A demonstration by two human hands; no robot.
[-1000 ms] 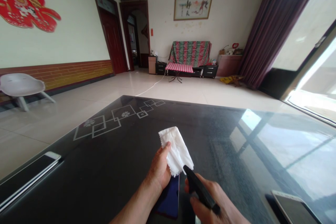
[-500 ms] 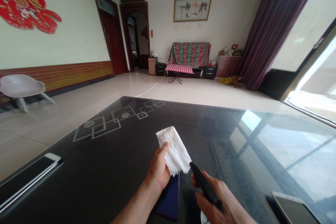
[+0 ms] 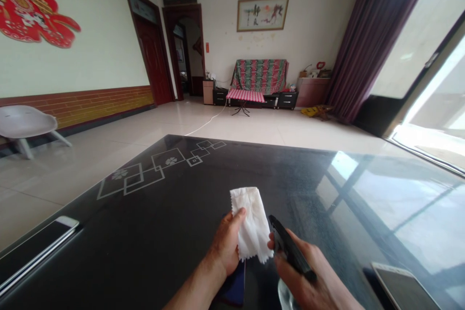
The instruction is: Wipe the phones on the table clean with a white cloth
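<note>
My left hand [image 3: 227,242] is closed on a folded white cloth [image 3: 252,223] with zigzag edges, thumb on top, held above the dark glossy table. Beneath the hand and cloth, a dark blue flat phone-like thing [image 3: 234,290] lies partly hidden. To the right, my right hand [image 3: 308,271] wraps round a spray bottle [image 3: 290,249]. Its black head points forward at the cloth's right edge, and part of its clear body shows under the palm.
A white phone [image 3: 403,283] lies at the right of the table [image 3: 145,237], and a white-edged tablet or phone [image 3: 39,247] at the left edge. Window light reflects on the right side. Beyond are a white chair [image 3: 27,123] and a small checked table [image 3: 245,96].
My left hand and the cloth have moved slightly right and down in the view, and the cloth stands more upright. The spray bottle's head has shifted a little to the right.
</note>
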